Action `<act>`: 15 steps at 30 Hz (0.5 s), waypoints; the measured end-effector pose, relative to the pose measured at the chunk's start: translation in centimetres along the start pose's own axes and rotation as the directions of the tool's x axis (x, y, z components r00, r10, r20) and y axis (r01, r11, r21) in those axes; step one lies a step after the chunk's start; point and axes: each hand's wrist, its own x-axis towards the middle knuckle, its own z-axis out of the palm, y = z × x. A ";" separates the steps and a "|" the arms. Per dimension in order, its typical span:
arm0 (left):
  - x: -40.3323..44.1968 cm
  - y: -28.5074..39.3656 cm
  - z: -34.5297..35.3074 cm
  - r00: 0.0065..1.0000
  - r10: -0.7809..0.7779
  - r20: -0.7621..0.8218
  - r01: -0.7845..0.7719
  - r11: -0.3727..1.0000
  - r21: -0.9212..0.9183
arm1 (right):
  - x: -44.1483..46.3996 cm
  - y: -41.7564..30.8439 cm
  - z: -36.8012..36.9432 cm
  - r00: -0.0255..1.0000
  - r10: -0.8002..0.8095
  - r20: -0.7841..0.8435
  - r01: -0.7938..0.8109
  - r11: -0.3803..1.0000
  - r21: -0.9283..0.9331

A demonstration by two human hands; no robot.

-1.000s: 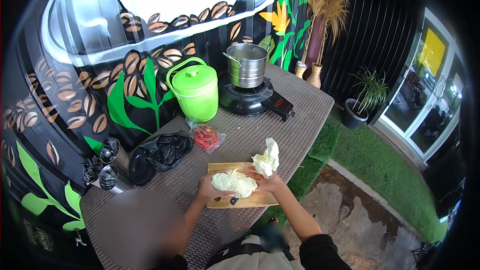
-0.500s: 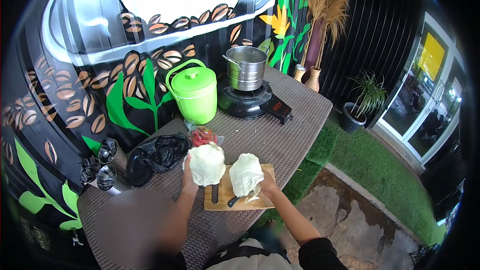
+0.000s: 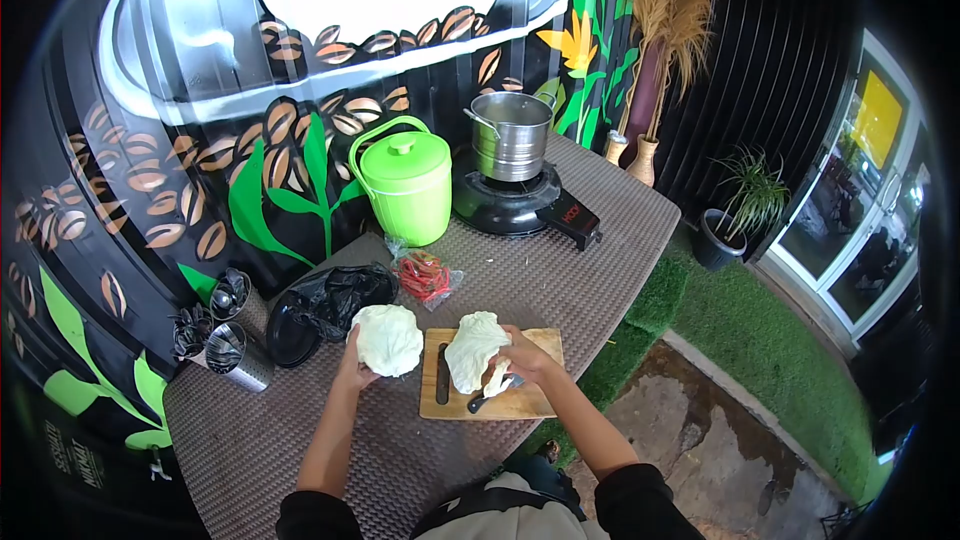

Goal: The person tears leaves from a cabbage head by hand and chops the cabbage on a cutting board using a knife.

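Observation:
A pale round head of cabbage (image 3: 390, 340) rests in my left hand (image 3: 353, 360), whose fingers curve around its left side. It is held left of the wooden cutting board (image 3: 540, 342). Above the board, my right hand (image 3: 522, 354) grips a loose cabbage leaf (image 3: 474, 352), which hangs down with a torn flap at its lower end. A knife (image 3: 476, 404) lies on the board; its dark handle shows, while the leaf and hand partly cover the blade.
Beyond the board lies a clear bag of red chillies (image 3: 424, 276). A black plastic bag (image 3: 350, 302) sits on a dark plate. Cutlery holders (image 3: 240, 365) stand left, a green lidded bucket (image 3: 408, 195) and a pot (image 3: 512, 145) on a portable stove (image 3: 505, 208) at the back.
My left hand has carried the cabbage head left, away from the board. The leaf in my right hand has shifted left and turned, with the fingers further over it. The view has swung slightly.

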 end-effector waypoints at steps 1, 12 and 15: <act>0.1 0.1 -0.1 1.000 0.000 -0.003 0.000 1.000 -0.003 | 0.1 0.1 0.1 1.000 0.003 0.002 -0.003 1.000 -0.002; -5.3 -2.2 11.5 0.420 0.824 0.379 -0.714 0.042 0.699 | -1.6 -2.0 1.9 0.674 -0.650 0.351 0.698 0.404 -0.591; -6.9 -2.7 14.6 0.521 0.560 0.644 -0.832 0.167 0.529 | -3.6 -3.3 3.2 0.653 -0.607 0.452 0.664 0.173 -0.727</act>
